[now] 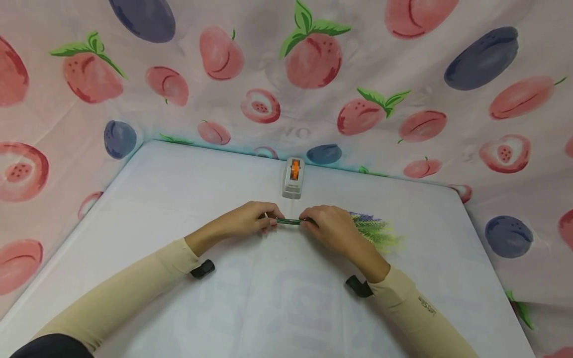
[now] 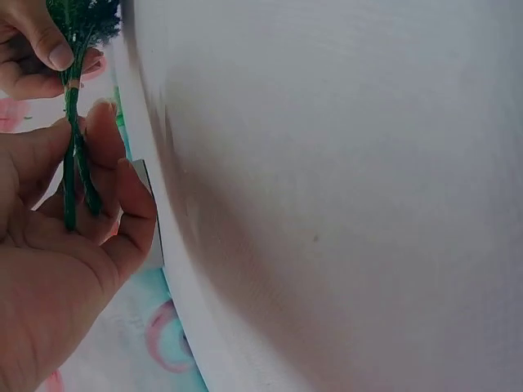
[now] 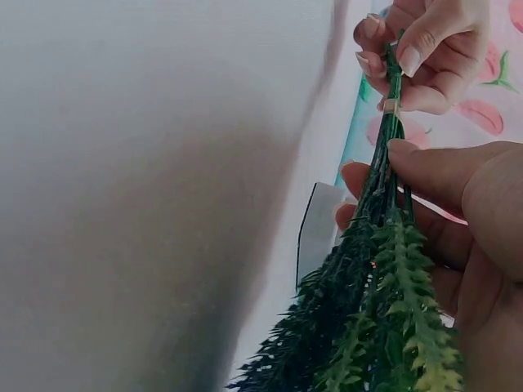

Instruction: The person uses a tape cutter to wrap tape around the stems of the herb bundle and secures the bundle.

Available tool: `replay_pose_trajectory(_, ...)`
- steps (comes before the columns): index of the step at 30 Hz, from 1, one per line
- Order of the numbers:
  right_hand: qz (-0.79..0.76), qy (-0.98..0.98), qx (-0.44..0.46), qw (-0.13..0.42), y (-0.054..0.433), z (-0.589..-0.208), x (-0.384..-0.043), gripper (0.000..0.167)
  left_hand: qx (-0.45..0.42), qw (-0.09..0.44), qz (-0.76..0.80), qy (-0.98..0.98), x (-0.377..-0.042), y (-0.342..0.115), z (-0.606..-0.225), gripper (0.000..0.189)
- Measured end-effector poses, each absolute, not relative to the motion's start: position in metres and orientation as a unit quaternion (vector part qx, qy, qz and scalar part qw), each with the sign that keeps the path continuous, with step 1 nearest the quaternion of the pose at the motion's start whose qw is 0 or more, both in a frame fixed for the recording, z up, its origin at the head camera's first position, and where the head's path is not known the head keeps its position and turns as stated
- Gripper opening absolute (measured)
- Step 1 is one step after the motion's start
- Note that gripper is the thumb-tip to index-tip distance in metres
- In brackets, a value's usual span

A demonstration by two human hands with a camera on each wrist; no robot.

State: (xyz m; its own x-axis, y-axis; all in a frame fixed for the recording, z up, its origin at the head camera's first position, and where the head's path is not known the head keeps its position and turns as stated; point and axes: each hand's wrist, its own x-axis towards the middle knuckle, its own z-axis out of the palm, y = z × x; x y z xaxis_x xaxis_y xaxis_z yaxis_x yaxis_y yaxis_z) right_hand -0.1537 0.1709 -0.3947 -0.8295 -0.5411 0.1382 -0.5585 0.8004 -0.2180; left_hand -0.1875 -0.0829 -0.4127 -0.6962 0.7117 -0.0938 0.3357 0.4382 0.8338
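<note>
Left hand [image 1: 250,219] pinched the plant bunch [image 3: 359,261] by its stem ends [image 2: 70,204], right hand [image 1: 333,226] nearer the leaves [image 3: 409,282], in front of the tape dispenser [image 1: 293,190]. Imo, stems [image 1: 288,222] needed squeezing snug under the pale band [image 3: 391,106].

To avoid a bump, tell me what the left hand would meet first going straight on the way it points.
Past the green stems it pinches, the left hand would probably meet the right hand first; exact depth is hard to judge.
</note>
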Motion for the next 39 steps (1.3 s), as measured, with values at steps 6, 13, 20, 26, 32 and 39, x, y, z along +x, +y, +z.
replay_pose_trajectory(6,0.111,-0.950,0.290,0.041,0.1693,-0.3948,-0.1560,0.012,0.309,0.231,0.421,0.821,-0.1876,-0.0841,-0.4121,0.023)
replay_pose_trajectory(13,0.085,-0.955,0.282,0.048,0.1665,-0.3958,-0.1579,0.025,0.313,0.224,0.423,0.820,-0.1898,-0.0841,-0.4131,0.023)
replay_pose_trajectory(20,0.073,-0.946,0.303,0.088,0.1679,-0.3978,-0.1580,0.017,0.310,0.236,0.438,0.810,-0.1908,-0.0845,-0.4121,0.022)
replay_pose_trajectory(26,0.074,-0.938,0.318,0.116,0.1717,-0.3986,-0.1591,0.013,0.304,0.227,0.443,0.812,-0.1911,-0.0840,-0.4119,0.020)
replay_pose_trajectory(32,0.069,-0.939,0.320,0.102,0.1735,-0.3951,-0.1594,0.014,0.303,0.209,0.436,0.821,-0.1930,-0.0835,-0.4109,0.020)
replay_pose_trajectory(39,0.085,-0.944,0.306,0.087,0.1729,-0.3946,-0.1593,0.012,0.308,0.180,0.422,0.833,-0.1937,-0.0841,-0.4115,0.019)
